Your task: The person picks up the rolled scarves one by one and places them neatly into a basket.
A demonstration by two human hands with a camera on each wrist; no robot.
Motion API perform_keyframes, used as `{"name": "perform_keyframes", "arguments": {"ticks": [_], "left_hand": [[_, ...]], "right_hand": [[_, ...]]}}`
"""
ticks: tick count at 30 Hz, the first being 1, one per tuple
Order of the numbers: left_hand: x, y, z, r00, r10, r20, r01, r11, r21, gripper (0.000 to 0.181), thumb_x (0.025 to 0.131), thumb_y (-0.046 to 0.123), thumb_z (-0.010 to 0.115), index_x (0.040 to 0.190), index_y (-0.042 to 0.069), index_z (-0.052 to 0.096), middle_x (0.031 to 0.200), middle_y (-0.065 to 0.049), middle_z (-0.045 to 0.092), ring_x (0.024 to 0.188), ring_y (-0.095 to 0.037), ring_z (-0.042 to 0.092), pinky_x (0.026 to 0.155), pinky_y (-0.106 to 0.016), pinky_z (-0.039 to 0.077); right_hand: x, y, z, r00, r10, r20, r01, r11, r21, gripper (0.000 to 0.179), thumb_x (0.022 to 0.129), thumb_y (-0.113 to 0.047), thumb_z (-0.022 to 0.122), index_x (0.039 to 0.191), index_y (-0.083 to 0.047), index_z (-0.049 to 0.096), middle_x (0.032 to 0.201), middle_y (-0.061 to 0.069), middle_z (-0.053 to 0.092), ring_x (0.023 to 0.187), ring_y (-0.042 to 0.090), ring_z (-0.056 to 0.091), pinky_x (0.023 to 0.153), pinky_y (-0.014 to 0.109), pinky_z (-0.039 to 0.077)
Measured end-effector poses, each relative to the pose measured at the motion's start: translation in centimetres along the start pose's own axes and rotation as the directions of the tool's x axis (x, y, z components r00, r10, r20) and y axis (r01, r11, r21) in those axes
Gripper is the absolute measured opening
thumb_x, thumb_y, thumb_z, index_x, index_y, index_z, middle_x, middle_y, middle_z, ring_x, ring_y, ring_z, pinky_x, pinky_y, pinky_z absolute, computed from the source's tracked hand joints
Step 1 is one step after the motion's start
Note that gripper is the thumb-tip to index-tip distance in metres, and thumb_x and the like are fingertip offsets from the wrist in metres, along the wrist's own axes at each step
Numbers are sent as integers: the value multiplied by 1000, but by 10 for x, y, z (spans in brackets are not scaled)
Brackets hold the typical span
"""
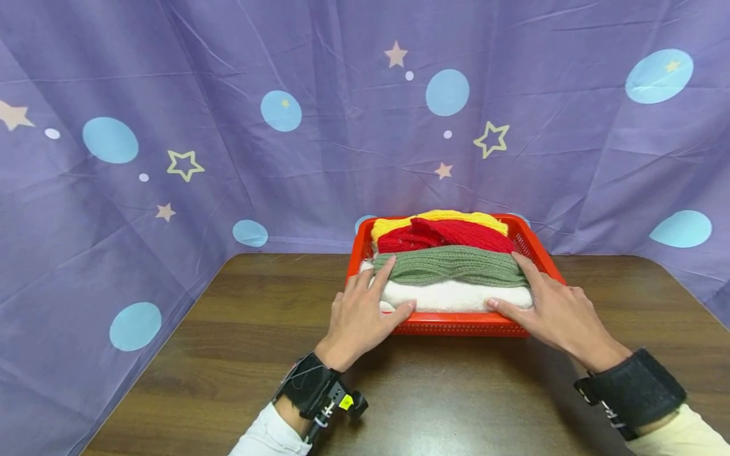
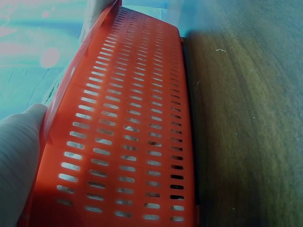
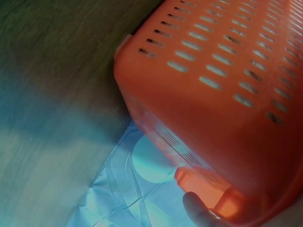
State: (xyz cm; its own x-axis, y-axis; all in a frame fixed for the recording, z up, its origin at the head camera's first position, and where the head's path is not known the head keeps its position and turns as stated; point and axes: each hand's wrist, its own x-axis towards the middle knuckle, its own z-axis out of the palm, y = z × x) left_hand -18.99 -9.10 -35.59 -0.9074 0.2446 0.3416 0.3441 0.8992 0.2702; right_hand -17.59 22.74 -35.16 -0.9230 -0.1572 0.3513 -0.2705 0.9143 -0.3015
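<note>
A red plastic basket with slotted walls stands on the table and holds rolled knit fabrics. At the front lies a fluffy white roll; a green ribbed knit comes behind it, then a red knit and a yellow knit. My left hand rests over the front left corner, fingers extended, index on the green knit and thumb across the front rim. My right hand grips the right side, thumb inside over the white roll. One fingertip shows outside the wall near the side handle.
The brown wooden table spreads around the basket. Close behind it hangs a purple curtain with stars and blue circles, which also runs down the left side.
</note>
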Motion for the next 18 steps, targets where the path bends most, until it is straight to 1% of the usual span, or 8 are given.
{"name": "perform_keyframes", "arguments": {"ticks": [4,9,13,18], "left_hand": [[0,0,0,1000,2,-6,-2,1000,0,82,89,72,53,159,38,28,145,-6,52,129,-26,49,87,-57,48],[0,0,0,1000,1,-8,-1,1000,-4,82,89,71,54,159,38,28,145,-6,52,128,-26,49,86,-56,48],[0,0,0,1000,1,-7,-1,1000,-6,82,89,71,53,159,38,28,145,-6,52,128,-26,49,86,-56,48],[-1,0,0,1000,0,-6,0,1000,-7,82,89,71,53,159,38,28,144,-6,52,128,-26,50,86,-55,48]], "right_hand": [[-1,-1,2,1000,0,-15,0,1000,-7,99,86,-68,64,157,-8,30,133,35,56,110,50,60,79,64,43],[-3,-1,4,999,1,-47,-1,1000,-5,100,85,-67,66,158,-10,29,136,37,52,120,52,53,84,70,39],[-4,0,5,997,-13,-79,13,1000,-1,100,84,-65,68,159,-11,28,142,33,49,127,49,47,86,72,36],[-2,0,7,993,-33,-114,31,999,-22,101,83,-64,70,159,-13,29,148,30,43,133,47,41,87,73,35]]}}
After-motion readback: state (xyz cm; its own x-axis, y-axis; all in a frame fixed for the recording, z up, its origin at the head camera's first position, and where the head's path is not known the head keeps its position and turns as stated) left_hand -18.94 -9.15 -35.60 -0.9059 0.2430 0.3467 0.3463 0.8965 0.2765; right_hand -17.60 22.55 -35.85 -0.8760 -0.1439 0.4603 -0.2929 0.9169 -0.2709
